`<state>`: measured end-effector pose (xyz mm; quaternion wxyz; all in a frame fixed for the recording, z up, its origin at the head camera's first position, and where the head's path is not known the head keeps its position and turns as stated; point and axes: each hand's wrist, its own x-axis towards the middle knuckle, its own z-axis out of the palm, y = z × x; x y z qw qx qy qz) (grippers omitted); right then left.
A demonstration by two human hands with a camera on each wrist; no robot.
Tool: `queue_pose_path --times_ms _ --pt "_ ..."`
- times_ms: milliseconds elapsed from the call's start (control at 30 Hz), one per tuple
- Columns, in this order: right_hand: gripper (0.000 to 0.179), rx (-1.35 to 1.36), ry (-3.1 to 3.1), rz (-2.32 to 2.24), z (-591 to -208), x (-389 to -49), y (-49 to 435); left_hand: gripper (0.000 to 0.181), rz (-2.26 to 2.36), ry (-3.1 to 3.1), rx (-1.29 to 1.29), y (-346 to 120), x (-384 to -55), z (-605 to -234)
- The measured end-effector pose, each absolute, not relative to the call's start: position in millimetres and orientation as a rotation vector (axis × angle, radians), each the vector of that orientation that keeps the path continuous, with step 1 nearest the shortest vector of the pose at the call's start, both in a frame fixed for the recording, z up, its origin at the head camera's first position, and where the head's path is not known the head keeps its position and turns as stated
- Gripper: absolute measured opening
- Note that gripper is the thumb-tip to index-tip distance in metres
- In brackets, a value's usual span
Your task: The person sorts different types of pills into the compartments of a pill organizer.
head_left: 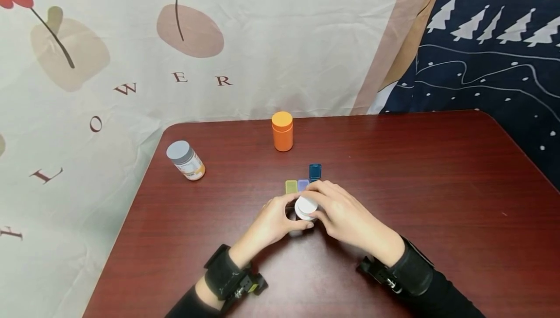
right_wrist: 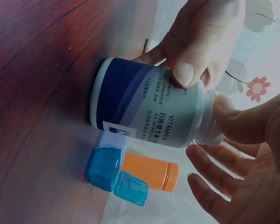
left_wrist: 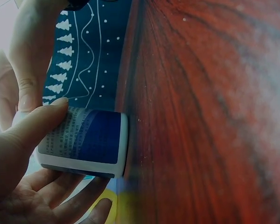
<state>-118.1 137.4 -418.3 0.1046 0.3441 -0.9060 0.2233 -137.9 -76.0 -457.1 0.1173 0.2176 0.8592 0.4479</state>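
A white vitamin B bottle (right_wrist: 144, 102) with a blue and grey label stands upright on the table between both hands. My left hand (head_left: 273, 218) grips its body, thumb on one side and fingers on the other. At the top, my right hand (head_left: 343, 213) pinches the white cap (head_left: 306, 204) between thumb and index finger, its other fingers loosely bent. Just beyond the bottle lies a small pill box with coloured compartments, a yellow-green one (head_left: 291, 186) and a purple one (head_left: 303, 185) among them. The blue compartment (right_wrist: 102, 170) has its lid (right_wrist: 130, 188) raised; the hands hide part of the box.
An orange bottle (head_left: 283, 133) stands near the table's far edge. Toward the left edge is a white bottle (head_left: 187, 161) with a grey lid. The dark red table (head_left: 437, 186) meets a printed cloth (head_left: 262, 41) at the back and a navy tree-patterned cloth (head_left: 481, 75) at right.
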Motion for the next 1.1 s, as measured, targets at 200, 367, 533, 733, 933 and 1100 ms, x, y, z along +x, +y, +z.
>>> queue_pose_path --times_ms 200,367,533,733,933,1100 --pt "0.045 1.003 -2.702 0.654 -417.3 -115.8 136.4 0.065 1.282 2.516 0.619 -77.1 -153.3 -494.8" --pt "0.057 0.782 -2.663 0.670 -425.6 -113.7 128.9 0.059 1.237 2.552 0.620 -76.7 -160.9 -513.7" --pt "0.060 0.707 -2.573 0.535 -432.5 -116.0 125.2 0.056 1.254 2.555 0.615 -75.6 -161.4 -513.5" --pt "0.041 0.772 -2.642 0.668 -428.3 -115.4 126.3 0.061 1.255 2.540 0.606 -77.7 -159.6 -512.1" --pt "0.040 0.883 -2.688 0.703 -421.3 -115.3 128.9 0.069 1.270 2.528 0.618 -78.9 -159.5 -511.9" --pt "0.049 0.962 -2.699 0.713 -418.4 -113.8 130.9 0.067 1.290 2.522 0.662 -78.7 -159.9 -512.7"
